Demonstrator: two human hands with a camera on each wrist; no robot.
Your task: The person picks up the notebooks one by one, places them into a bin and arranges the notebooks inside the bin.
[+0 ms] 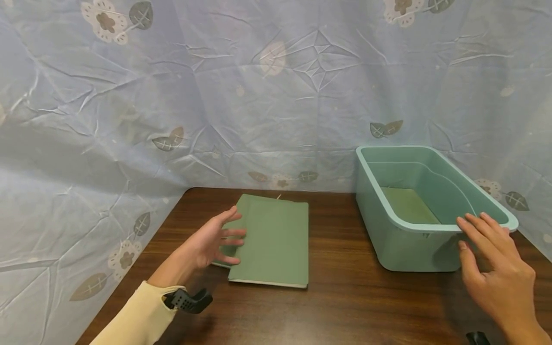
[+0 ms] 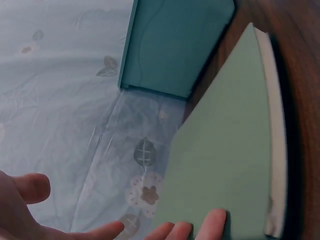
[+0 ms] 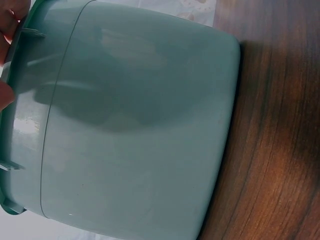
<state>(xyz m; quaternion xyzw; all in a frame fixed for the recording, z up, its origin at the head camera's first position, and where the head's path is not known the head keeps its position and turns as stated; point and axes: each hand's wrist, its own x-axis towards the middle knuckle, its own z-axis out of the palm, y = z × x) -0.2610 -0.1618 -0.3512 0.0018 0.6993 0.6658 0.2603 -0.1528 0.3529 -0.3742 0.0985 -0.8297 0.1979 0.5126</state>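
Two green notebooks lie overlapping on the table, the upper notebook [image 1: 276, 244] turned slightly from the lower notebook [image 1: 247, 203]. My left hand [image 1: 211, 242] hovers at their left side with fingers spread and nothing held. In the left wrist view its fingertips [image 2: 212, 225] overlap the notebook cover [image 2: 220, 150]; whether they touch cannot be told. On the right stands a pale green plastic bin [image 1: 418, 249] with a flat green notebook-like item [image 1: 407, 203] on its floor. My right hand [image 1: 496, 263] rests its fairly straight fingers at the near right rim, thumb beside the outer wall.
Brown wood-grain table [image 1: 336, 306] lies under everything. A flower-patterned cloth [image 1: 258, 96] hangs behind and at the sides. A thin ribbon end [image 1: 279, 196] sticks out behind the notebooks. A dark wrist device [image 1: 189, 301] sits at the left cuff.
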